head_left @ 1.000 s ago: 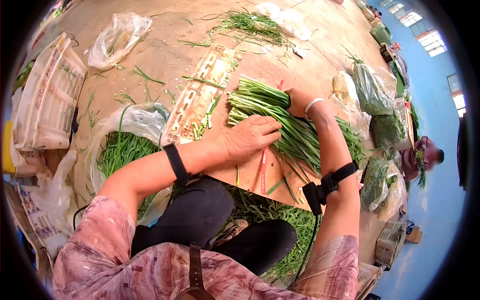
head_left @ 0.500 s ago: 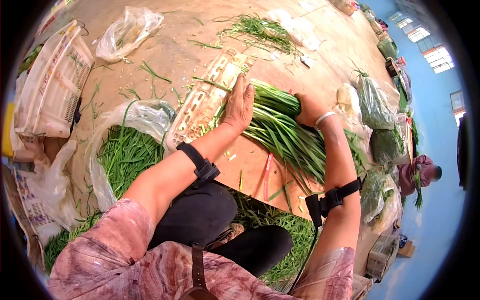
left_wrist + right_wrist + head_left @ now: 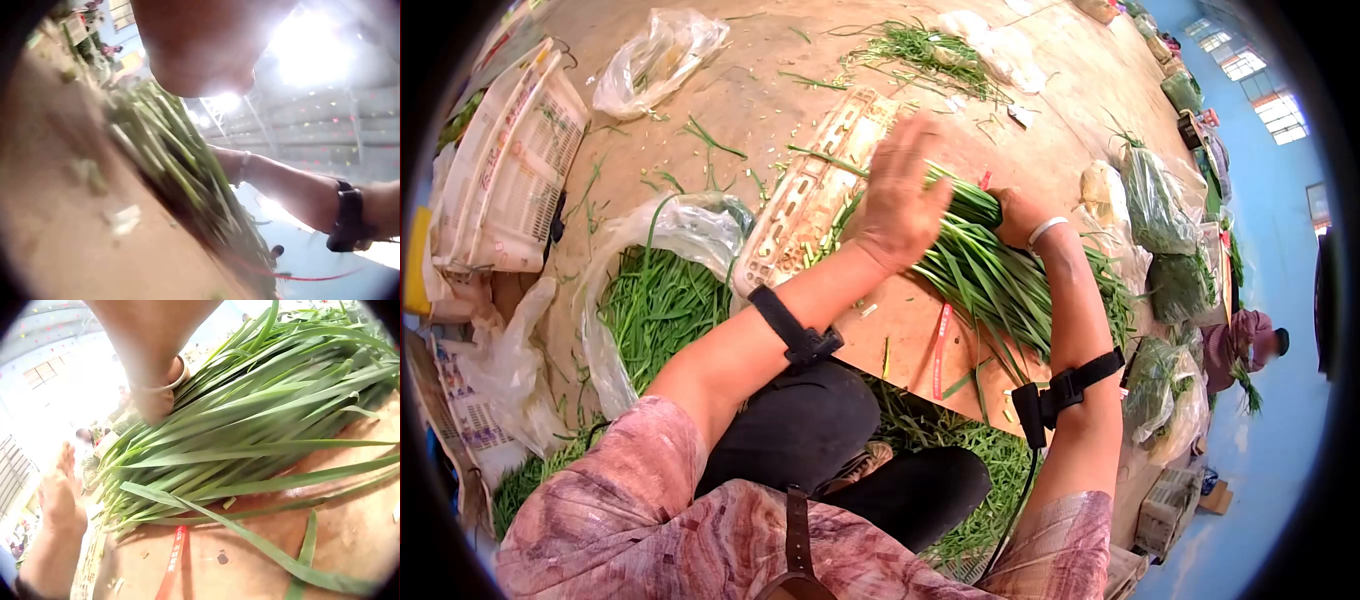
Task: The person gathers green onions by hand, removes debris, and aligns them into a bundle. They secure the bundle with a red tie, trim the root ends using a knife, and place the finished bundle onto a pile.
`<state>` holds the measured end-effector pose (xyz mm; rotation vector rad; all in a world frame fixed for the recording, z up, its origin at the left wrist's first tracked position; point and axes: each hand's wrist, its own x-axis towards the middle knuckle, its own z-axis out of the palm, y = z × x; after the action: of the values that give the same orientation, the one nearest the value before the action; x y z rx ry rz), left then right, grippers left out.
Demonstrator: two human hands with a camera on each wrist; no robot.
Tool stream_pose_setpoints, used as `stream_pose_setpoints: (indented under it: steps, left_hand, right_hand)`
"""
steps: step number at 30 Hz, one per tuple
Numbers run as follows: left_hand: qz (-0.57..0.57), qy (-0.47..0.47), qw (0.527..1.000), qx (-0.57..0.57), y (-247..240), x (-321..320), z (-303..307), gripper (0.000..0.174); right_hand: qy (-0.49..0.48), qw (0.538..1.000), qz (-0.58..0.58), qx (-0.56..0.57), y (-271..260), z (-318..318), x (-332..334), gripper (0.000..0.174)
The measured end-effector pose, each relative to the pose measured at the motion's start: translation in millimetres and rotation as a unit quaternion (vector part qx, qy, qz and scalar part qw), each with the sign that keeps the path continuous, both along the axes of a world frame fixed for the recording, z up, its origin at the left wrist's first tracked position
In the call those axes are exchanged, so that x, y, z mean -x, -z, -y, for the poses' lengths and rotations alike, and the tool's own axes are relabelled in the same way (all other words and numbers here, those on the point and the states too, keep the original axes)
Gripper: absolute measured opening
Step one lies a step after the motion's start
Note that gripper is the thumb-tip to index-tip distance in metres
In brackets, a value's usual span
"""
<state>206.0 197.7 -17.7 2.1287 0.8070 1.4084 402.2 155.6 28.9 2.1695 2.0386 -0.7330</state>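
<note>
A thick bundle of long green stalks point(image 3: 990, 270) lies on a brown board point(image 3: 900, 330). In the head view the left hand point(image 3: 903, 195) is raised at the bundle's cut ends, fingers extended and blurred; in the right wrist view the left hand point(image 3: 60, 494) stands upright beside those ends. The right hand point(image 3: 1018, 215), with a white bangle, grips the far side of the bundle point(image 3: 250, 419); its fingertips are hidden. A red printed strip point(image 3: 941, 350) comes out from under the stalks onto the board.
A pale perforated plastic piece point(image 3: 800, 195) lies left of the board. Bags of greens point(image 3: 665, 310) stand at left and right point(image 3: 1155, 200). White crates point(image 3: 520, 160) are stacked far left. Loose greens point(image 3: 920, 55) lie on the floor ahead. Another person point(image 3: 1245, 345) is at far right.
The left hand has gone from lying on the stalks to standing at their cut ends, then come slightly back and up. The right hand has kept its grip on the bundle.
</note>
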Motion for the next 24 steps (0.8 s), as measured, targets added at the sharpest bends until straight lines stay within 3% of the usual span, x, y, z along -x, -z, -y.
stream_pose_setpoints:
  steps: [2, 3, 4, 6, 8, 12, 15, 17, 18, 19, 21, 22, 24]
  left_hand:
    - [-0.065, 0.013, 0.994, -0.091, -15.9, -17.9, 11.7, 0.046]
    - [-0.065, 0.01, 0.994, -0.091, -11.5, -28.2, 12.1, 0.046]
    - [-0.141, 0.037, 0.987, -0.069, 0.7, -38.9, 9.7, 0.047]
    - [-0.237, 0.06, 0.968, -0.066, 32.4, -46.0, 2.8, 0.047]
    - [-0.224, 0.062, 0.971, -0.049, 28.8, -45.5, 1.6, 0.047]
    - [-0.207, 0.059, 0.976, -0.038, 29.5, -43.8, 6.5, 0.048]
    - [-0.168, 0.074, 0.982, -0.052, 31.3, -45.4, 4.8, 0.044]
    - [-0.163, 0.071, 0.983, -0.038, 33.2, -49.8, 4.2, 0.038]
    - [-0.195, 0.066, 0.974, -0.091, 30.8, -44.7, 3.8, 0.035]
    - [-0.24, 0.111, 0.963, -0.055, 22.6, -38.9, 2.2, 0.035]
    - [-0.176, 0.104, 0.978, -0.024, 33.1, -45.6, 3.7, 0.04]
    - [-0.206, 0.098, 0.974, -0.006, 32.5, -46.6, 3.8, 0.039]
    - [-0.232, 0.097, 0.968, 0.009, 35.4, -56.9, 2.7, 0.039]
  right_hand:
    - [-0.025, 0.998, 0.051, -0.006, 3.0, -0.4, -0.5, 0.04]
    - [-0.049, 0.993, 0.103, -0.014, 3.2, -2.0, -0.8, 0.04]
    - [-0.048, 0.994, 0.099, 0.022, 1.2, -3.6, -0.8, 0.044]
    - [-0.045, 0.995, 0.091, -0.013, 3.3, 1.8, 1.2, 0.045]
    - [-0.009, 0.998, 0.062, -0.02, 6.8, 1.6, -3.6, 0.055]
    - [-0.065, 0.998, -0.012, 0.009, 0.2, 1.1, -24.9, 0.073]
    - [-0.005, 0.992, -0.129, 0.011, -10.2, 2.7, -28.9, 0.083]
    - [-0.001, 0.993, -0.117, -0.018, -10.7, 10.8, -13.6, 0.101]
    - [-0.035, 0.993, -0.091, -0.072, 0.1, 17.3, -5.0, 0.11]
    - [-0.065, 0.987, -0.068, -0.128, 12.9, 25.4, 1.9, 0.119]
    - [-0.022, 0.982, -0.034, -0.183, 39.4, 39.5, 6.8, 0.127]
    - [-0.036, 0.971, -0.031, -0.233, 44.3, 40.0, 6.8, 0.126]
    - [-0.024, 0.977, -0.042, -0.206, 44.4, 40.0, 2.8, 0.126]
